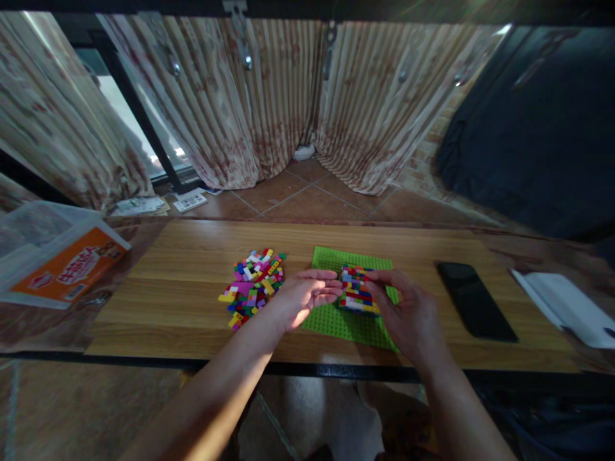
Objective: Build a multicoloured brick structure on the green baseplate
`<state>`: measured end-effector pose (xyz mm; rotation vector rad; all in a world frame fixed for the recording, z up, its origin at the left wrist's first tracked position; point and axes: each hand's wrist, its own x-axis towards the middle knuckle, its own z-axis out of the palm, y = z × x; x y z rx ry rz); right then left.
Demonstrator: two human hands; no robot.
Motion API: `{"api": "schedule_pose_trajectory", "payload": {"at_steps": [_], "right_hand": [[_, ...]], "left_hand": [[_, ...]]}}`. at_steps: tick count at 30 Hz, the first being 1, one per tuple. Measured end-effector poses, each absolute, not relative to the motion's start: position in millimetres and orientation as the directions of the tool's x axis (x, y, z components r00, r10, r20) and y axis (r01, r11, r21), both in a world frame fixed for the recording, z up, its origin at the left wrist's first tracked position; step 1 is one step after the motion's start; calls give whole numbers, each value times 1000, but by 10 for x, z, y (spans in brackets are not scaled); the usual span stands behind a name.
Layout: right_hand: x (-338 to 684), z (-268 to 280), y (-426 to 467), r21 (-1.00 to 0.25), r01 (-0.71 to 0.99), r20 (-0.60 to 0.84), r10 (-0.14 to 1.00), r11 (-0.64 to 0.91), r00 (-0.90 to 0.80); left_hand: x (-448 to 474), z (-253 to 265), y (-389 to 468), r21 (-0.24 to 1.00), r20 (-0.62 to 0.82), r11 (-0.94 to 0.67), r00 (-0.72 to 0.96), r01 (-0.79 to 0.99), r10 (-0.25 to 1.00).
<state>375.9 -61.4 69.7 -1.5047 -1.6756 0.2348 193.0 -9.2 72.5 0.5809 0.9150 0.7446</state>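
Note:
A block built of many-coloured toy bricks [356, 296] stands on a green studded baseplate [331, 323]. At its left side my left hand [307, 296] lies palm up, its fingers stretched out towards the block. From the right, my right hand [408, 307] reaches over the block with thumb and fingers pinched together at its top. Whatever the pinch holds, if anything, is too small to make out. Left of the baseplate, partly behind my left hand, spreads a pile of loose toy bricks [254, 282] in mixed colours.
To the right lies a black phone [475, 301], and beyond it a white flat object [567, 307]. A clear plastic box [62, 256] with an orange label stands at the far left. The wooden tabletop [182, 288] ends at a dark front edge.

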Motion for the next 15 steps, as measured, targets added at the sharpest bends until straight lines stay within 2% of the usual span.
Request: {"api": "schedule_pose_trajectory", "payload": {"at_steps": [7,15], "right_hand": [[3710,630,-587,-583,749,427,903,315,-47],[3640,496,-517,-489,795,472,875,359,-105]], "left_hand": [[1950,673,-109,827,-472,546,359,-136,805],[1954,668,-123,856,-467,518,414,-12,781]]}}
